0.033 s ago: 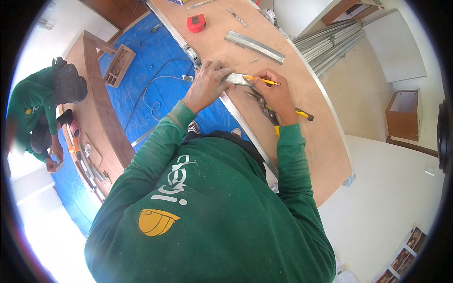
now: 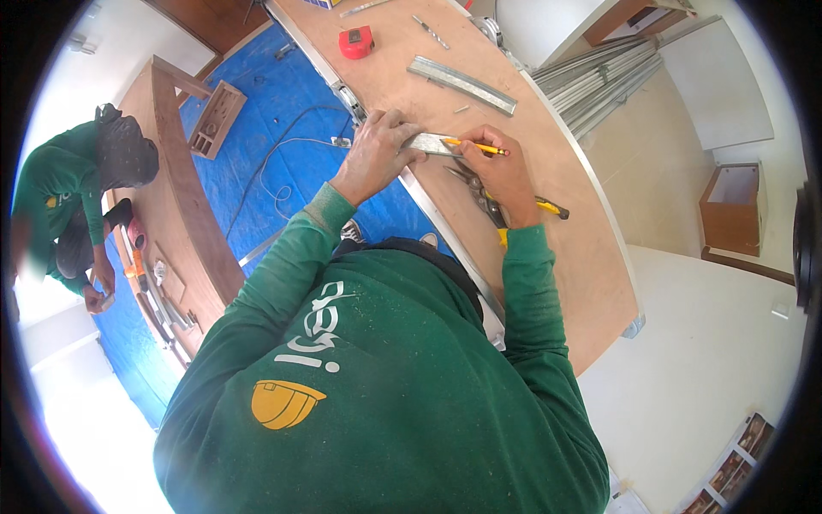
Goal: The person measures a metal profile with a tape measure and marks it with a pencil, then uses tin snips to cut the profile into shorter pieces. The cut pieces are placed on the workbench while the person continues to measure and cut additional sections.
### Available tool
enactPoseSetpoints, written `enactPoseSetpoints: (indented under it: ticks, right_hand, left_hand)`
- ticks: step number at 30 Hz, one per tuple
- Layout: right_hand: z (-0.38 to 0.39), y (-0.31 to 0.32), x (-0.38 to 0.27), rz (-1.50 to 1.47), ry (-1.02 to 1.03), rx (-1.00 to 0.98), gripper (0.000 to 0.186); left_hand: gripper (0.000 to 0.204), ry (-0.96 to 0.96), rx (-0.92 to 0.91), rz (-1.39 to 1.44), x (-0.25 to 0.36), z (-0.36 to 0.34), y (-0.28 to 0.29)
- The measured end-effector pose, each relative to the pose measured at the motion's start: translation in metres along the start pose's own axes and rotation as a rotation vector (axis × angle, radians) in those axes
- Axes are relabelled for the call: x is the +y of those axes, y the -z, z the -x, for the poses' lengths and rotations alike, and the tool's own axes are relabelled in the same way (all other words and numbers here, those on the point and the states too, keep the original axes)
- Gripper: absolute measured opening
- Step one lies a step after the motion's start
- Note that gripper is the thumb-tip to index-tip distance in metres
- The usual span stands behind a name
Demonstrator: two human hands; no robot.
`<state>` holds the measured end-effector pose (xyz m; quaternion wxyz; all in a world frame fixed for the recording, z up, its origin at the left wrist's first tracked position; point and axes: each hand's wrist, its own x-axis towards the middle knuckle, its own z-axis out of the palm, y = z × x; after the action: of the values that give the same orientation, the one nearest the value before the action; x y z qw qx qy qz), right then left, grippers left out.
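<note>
My left hand (image 2: pixel 374 154) is closed over one end of a short metal strip (image 2: pixel 431 144), close to the table's left edge. Between the fingers of my right hand (image 2: pixel 501 176) is a yellow pencil (image 2: pixel 481 147), its tip at the strip's surface. Partly under my right hand and wrist lie tin snips (image 2: pixel 473 184), dark jaws showing and yellow on the handles. A yellow and black utility knife (image 2: pixel 555 208) sticks out to the right of that wrist.
On the wooden tabletop (image 2: pixel 582 291) farther off are a red tape measure (image 2: pixel 355 42), a metal channel (image 2: pixel 462 84) and a drill bit (image 2: pixel 430 32). Long metal profiles (image 2: pixel 599 77) lie beyond its right edge. At left, a co-worker (image 2: pixel 77 180) bends beside another wooden piece, over blue sheeting (image 2: pixel 257 94) with cables.
</note>
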<state>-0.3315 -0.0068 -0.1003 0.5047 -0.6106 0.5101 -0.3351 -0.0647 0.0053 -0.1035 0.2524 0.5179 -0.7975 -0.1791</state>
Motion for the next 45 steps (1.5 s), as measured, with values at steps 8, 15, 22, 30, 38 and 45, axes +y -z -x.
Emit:
enactPoseSetpoints:
  ticks: [8,15,22,30,38,45]
  right_hand:
    - [-0.007,0.001,-0.002,-0.006,0.022,0.002,0.018]
    - [-0.006,0.0,-0.001,-0.038,0.035,0.05,0.019]
    - [0.038,0.051,-0.01,0.119,0.108,0.399,0.022]
    - [0.057,0.111,0.018,0.921,0.297,0.309,0.029]
    - [-0.009,0.063,0.007,1.378,0.211,0.097,0.019]
    - [0.014,0.053,-0.038,0.78,0.186,0.013,0.065]
  left_hand:
    - [0.049,-0.004,-0.003,-0.017,-0.003,-0.005,0.001]
    - [0.05,-0.007,-0.023,-0.027,-0.002,-0.007,0.003]
    - [0.046,-0.075,-0.088,-0.057,-0.01,-0.01,0.011]
    - [0.055,-0.09,-0.083,-0.26,-0.003,-0.005,0.011]
    - [0.052,0.074,0.08,-0.109,0.018,0.011,0.048]
    - [0.057,0.419,0.117,0.066,0.048,0.049,0.062]
